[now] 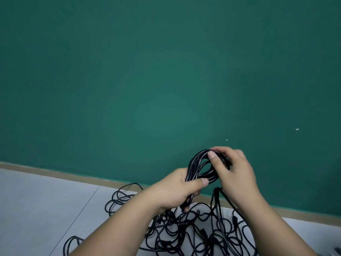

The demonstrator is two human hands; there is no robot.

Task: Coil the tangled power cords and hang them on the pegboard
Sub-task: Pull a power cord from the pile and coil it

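Both hands are gripping a coiled black cord [201, 167]: left hand [177, 191] clasping its base, right hand [234, 172] apparently pinching its top loop, above tangled cords [193, 231] lying on the floor [46, 200].

Soft, even, rather dim light fills the scene. The green wall [166, 71] is palest in a broad patch just above its foot and darkens toward its upper corners. Below the wall, shadows on the grey floor [46, 200] are faint and soft-edged. The baseboard [73, 175] along the wall's foot slants and bows with wide-angle distortion. In front of the wall, the right hand [234, 170] is slightly motion-blurred at the knuckles. The black coil [195, 163] shows a thin sheen, and the tangled cords [193, 233] below the wall look soft.
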